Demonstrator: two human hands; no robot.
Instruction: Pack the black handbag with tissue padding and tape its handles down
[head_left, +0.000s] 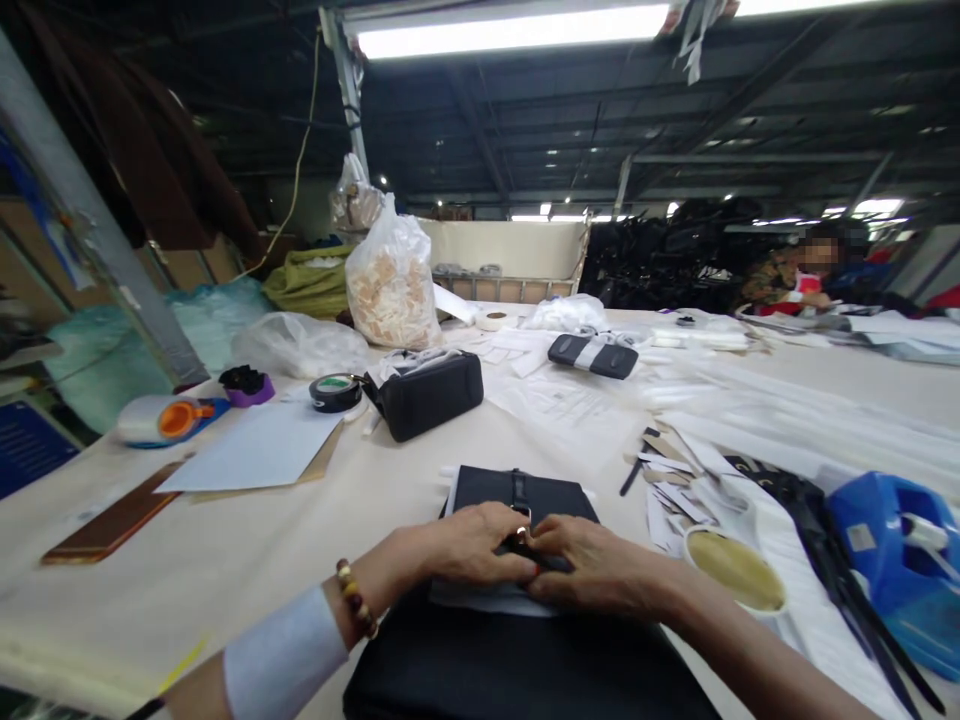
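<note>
My left hand [476, 545] and my right hand [589, 560] meet over a black bag [555, 488] lying on the table in front of me. A short black strap [519, 488] with a metal buckle runs down the bag to my fingertips. The fingers of both hands are closed around the strap's lower part, which they largely hide. White paper [491, 598] shows under my hands. Nearest me is a larger smooth black piece [525, 665], beneath the paper.
To the left stand a finished-looking black bag [435, 397], black tape [335, 392], paper sheets [251, 447] and a brown strip [112, 515]. On the right are a round tub [735, 570], black straps [832, 560] and a blue container [892, 560]. A co-worker [799, 270] sits far right.
</note>
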